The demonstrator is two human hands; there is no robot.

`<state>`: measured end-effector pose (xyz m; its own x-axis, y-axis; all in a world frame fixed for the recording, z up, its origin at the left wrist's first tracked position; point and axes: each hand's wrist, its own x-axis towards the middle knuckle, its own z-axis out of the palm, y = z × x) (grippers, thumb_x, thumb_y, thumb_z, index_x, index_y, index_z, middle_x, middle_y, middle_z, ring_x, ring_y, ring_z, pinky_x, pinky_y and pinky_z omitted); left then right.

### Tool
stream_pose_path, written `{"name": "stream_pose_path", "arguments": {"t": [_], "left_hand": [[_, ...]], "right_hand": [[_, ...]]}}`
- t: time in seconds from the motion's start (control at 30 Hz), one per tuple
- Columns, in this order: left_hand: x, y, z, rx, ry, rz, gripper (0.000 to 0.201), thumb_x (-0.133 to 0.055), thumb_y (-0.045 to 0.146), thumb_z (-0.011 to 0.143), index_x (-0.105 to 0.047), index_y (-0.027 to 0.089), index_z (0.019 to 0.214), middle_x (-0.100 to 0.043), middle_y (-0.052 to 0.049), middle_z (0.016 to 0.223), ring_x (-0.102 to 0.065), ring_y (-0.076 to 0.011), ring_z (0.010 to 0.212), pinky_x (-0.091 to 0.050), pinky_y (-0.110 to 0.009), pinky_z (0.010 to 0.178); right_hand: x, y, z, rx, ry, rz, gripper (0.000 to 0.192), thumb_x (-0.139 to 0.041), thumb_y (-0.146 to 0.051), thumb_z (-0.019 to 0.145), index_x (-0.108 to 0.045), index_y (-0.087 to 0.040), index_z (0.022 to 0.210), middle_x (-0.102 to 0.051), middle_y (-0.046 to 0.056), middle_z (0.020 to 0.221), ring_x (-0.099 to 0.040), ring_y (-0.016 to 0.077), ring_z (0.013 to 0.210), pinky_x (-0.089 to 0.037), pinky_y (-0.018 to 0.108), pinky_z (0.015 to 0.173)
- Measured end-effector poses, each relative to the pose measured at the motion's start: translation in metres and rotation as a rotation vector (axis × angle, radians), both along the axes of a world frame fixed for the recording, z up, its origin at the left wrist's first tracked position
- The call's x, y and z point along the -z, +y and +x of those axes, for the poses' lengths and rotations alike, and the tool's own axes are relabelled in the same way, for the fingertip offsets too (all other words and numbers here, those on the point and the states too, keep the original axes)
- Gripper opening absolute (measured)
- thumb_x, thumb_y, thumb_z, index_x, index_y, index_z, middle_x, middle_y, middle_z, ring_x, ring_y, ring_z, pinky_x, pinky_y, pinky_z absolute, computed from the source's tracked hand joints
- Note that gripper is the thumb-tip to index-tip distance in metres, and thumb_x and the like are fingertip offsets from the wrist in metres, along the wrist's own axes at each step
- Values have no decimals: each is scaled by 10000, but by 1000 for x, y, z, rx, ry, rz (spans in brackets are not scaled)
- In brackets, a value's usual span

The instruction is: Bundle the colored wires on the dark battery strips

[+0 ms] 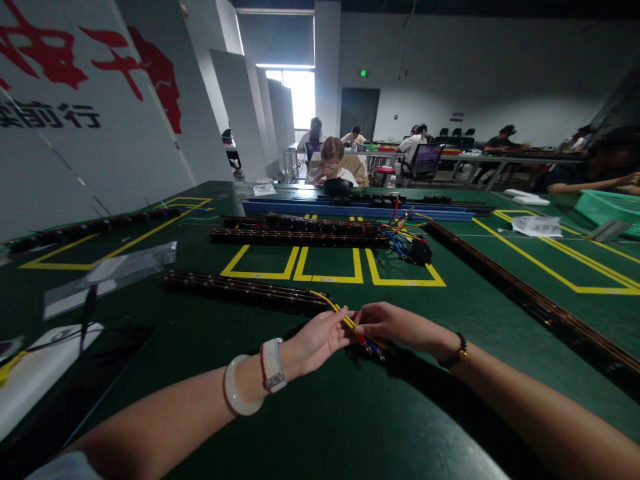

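Yellow, red and blue wires (349, 321) run from the right end of a long dark strip with copper-coloured lines (245, 291), which lies on the green table. My left hand (320, 339) is closed around the wires near the strip's end, its palm partly turned up. From the other side my right hand (383, 321) pinches the same wires, its fingertips close to the left ones. Metal terminals (381, 356) show at the loose wire ends, just below my right hand. The exact finger contact is partly hidden.
Similar dark strips (300, 237) with tangled coloured wires (400, 233) lie farther back, before blue rails (360, 210). Another long strip (530, 300) slants along the right. Plastic bags (113, 270) and a white object (45, 373) are left. A green basket (607, 210) stands right; people sit beyond.
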<state>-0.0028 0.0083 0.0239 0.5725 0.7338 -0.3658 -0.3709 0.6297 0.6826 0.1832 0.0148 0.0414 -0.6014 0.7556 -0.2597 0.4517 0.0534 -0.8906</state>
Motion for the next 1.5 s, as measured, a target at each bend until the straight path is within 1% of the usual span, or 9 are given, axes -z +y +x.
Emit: {"name": "stream_pose_path", "arguments": {"t": [0.17,0.33,0.5,0.77,0.93,1.03,1.23,1.37,1.5], "left_hand": [[6,1,1,9,3,49,154,-468,157,904,-604,87,880,-658,-131,945,-624,-161,895,-435,-338,906],[10,2,0,31,-27,75,188,-456,127,895,-637,90,860,-667,-112,925,-620,-153,883,-410,-327,938],[14,4,1,48,-9,86,168,-488,128,868,-646,101,818,-668,-87,869,-608,-142,821,-426,-311,895],[17,6,-1,57,12,113,130,-535,139,840,-652,101,880,-659,-75,863,-593,-130,784,-438,-265,803],[14,6,-1,78,16,109,139,-519,159,829,-623,108,751,-630,-54,732,-556,-116,643,-412,-237,635],[14,6,0,121,-29,79,162,-505,180,824,-608,112,719,-613,-46,691,-554,-123,613,-412,-251,618],[18,5,-2,38,-77,14,250,-498,296,883,-597,124,730,-614,-20,701,-567,-105,666,-434,-250,730],[13,2,-3,93,-85,54,379,-468,471,893,-611,129,818,-656,-60,829,-606,-149,797,-422,-331,882],[7,-1,-2,40,-46,79,381,-455,471,897,-605,123,862,-673,-86,835,-638,-177,814,-401,-400,950]], "right_hand": [[-3,-4,0,-47,-217,311,201,-497,-272,895,-638,-140,948,-653,38,817,-561,119,658,-414,229,591],[-9,-19,-12,-26,-476,712,92,-552,-177,837,-630,-148,878,-625,51,835,-551,138,685,-409,247,610],[-14,-28,-20,-76,-532,913,216,-559,-99,801,-604,-160,1003,-589,57,905,-548,152,748,-437,266,668],[-6,-29,-18,-242,-564,952,361,-520,-45,790,-602,-183,1114,-549,91,1077,-526,197,946,-446,343,847],[-10,-33,-20,-282,-561,1041,133,-603,-203,838,-677,-210,948,-546,83,1057,-492,222,957,-434,370,837],[-18,-35,-22,-254,-489,1071,132,-569,-237,879,-676,-208,950,-560,71,968,-491,188,869,-421,328,782],[-27,-35,-19,-128,-273,1061,172,-485,-173,913,-648,-151,962,-598,71,838,-519,161,780,-425,289,724],[-31,-30,-12,27,-191,987,176,-491,-229,917,-645,-148,942,-620,83,838,-559,157,766,-448,266,676],[-31,-20,-6,129,-97,886,129,-530,-230,898,-642,-168,916,-653,58,856,-595,147,788,-463,263,704]]}}
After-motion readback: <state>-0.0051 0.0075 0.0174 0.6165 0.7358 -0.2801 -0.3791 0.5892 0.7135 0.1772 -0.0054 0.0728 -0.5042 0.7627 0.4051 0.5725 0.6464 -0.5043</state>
